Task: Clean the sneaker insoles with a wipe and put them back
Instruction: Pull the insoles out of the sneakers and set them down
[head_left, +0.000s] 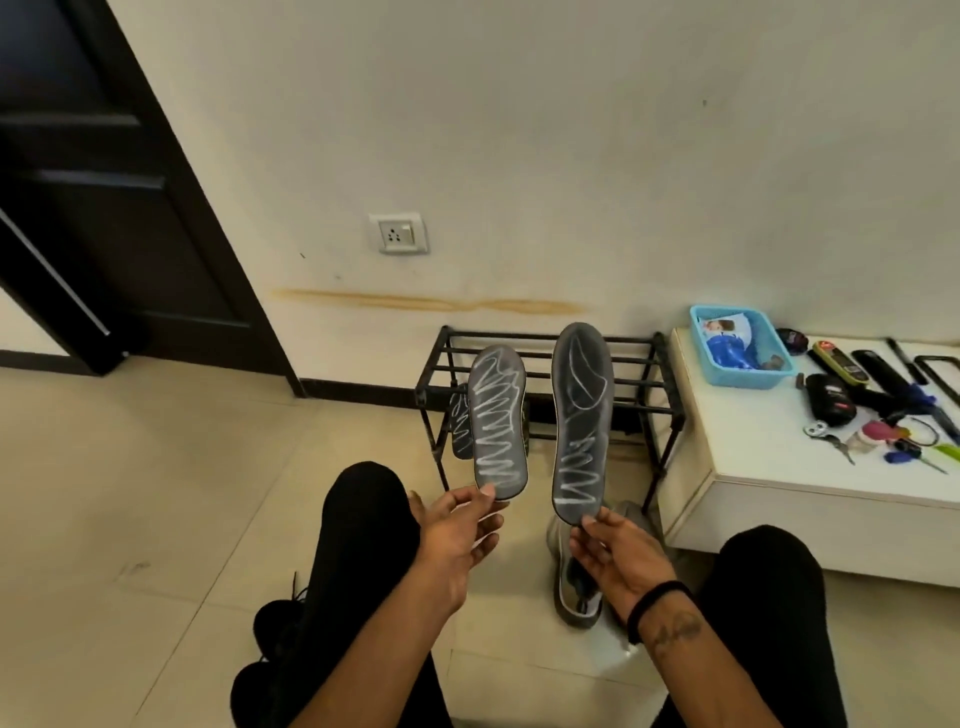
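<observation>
I hold two grey insoles upright before me, each scrawled with white zigzag marks. My left hand (457, 535) pinches the heel end of the left insole (498, 423) between thumb and fingertips; my right hand (618, 556) pinches the heel end of the right insole (581, 421) the same way. The two insoles stand side by side, apart, toes pointing to 12 o'clock. Behind them, at 12 o'clock, a black metal shoe rack (550, 374) stands against the wall, and a third marked insole (461, 426) leans at its left end. A grey sneaker (576, 587) lies on the tiled floor below my right hand. At 2 o'clock a low white table (769, 447) carries a blue basket (740, 348) and scattered small items. My knees in black trousers frame the view.
</observation>
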